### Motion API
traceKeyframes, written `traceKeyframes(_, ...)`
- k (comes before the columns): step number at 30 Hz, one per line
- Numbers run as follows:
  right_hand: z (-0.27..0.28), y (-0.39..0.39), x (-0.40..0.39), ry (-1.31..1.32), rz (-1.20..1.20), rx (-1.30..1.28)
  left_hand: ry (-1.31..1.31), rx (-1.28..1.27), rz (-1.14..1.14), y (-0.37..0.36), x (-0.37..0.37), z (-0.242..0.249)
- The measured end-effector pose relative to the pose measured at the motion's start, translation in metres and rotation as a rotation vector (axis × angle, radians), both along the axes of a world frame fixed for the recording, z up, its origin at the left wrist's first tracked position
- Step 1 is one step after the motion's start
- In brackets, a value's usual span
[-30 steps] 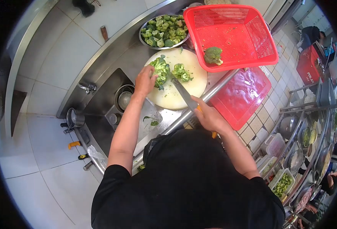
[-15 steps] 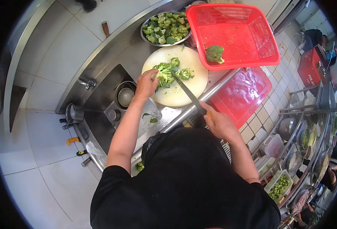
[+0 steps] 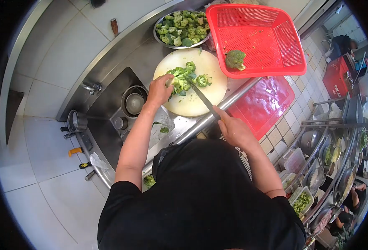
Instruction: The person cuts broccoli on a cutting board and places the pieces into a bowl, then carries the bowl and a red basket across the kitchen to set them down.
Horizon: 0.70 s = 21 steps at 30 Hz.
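Note:
On the round white cutting board [image 3: 184, 106] lies a head of broccoli [image 3: 181, 80] with cut florets [image 3: 202, 81] beside it. My left hand [image 3: 159, 91] grips the broccoli from its left side, the fingertips partly hidden against it. In my right hand [image 3: 236, 129] is the handle of a long kitchen knife [image 3: 203, 98]. Its blade slants up and left across the board, the tip among the broccoli pieces. A metal bowl [image 3: 156, 38] heaped with cut florets stands behind the board. To the right, a red plastic basket [image 3: 257, 71] holds one uncut broccoli head [image 3: 235, 60].
Left of the board is a steel sink [image 3: 109, 98] with metal pots [image 3: 134, 104] in it and a tap [image 3: 93, 88] above. A red lid-like sheet [image 3: 265, 104] lies below the basket. Shelves with pans [image 3: 316, 178] line the right, where other people are partly visible.
The knife and my right hand have shifted slightly down and left, the blade's tip now a little lower by the broccoli. My left hand keeps its hold.

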State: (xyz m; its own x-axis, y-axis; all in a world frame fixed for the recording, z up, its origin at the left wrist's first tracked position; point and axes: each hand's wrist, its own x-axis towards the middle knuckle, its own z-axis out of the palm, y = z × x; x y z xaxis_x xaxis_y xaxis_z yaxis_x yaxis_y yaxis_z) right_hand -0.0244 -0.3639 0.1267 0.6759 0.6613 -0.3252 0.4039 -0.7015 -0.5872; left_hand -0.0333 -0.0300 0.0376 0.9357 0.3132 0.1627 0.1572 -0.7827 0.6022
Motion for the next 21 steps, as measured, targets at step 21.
traceKeyframes(21, 0.024, -0.027, 0.027, 0.279, -0.023, 0.14, -0.16, -0.089, -0.085, 0.008, -0.004, 0.002)
